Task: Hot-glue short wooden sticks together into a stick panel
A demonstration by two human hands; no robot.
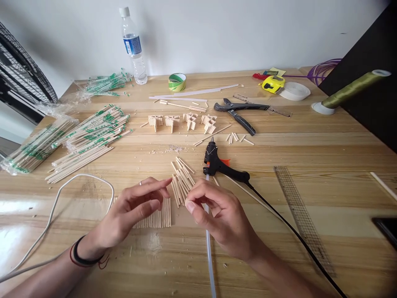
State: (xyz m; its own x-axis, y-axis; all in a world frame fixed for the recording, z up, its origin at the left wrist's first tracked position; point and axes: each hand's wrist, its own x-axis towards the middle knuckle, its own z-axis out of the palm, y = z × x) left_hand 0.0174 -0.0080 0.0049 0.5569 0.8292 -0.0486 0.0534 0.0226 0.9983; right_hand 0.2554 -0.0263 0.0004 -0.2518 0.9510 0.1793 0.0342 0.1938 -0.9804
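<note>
My left hand [133,207] is open, its fingers stretched over a row of short wooden sticks [159,219] laid side by side. The hand hides part of that row. My right hand [221,211] is closed, thumb tip against the index finger; whatever the pinch may hold is too small to make out. Between and beyond the hands lies a loose pile of cut sticks [182,178]. A black hot glue gun [212,159] rests on its side, with a long translucent glue stick [210,256] running out of its back beneath my right hand.
Farther back stand several small stick assemblies [172,121], near black-handled cutters [238,114]. Bundles of wrapped sticks [93,128] lie left, beside a white cable [58,198]. A clear ruler [304,219] and black cord [291,227] are right. A water bottle [133,49] stands by the wall.
</note>
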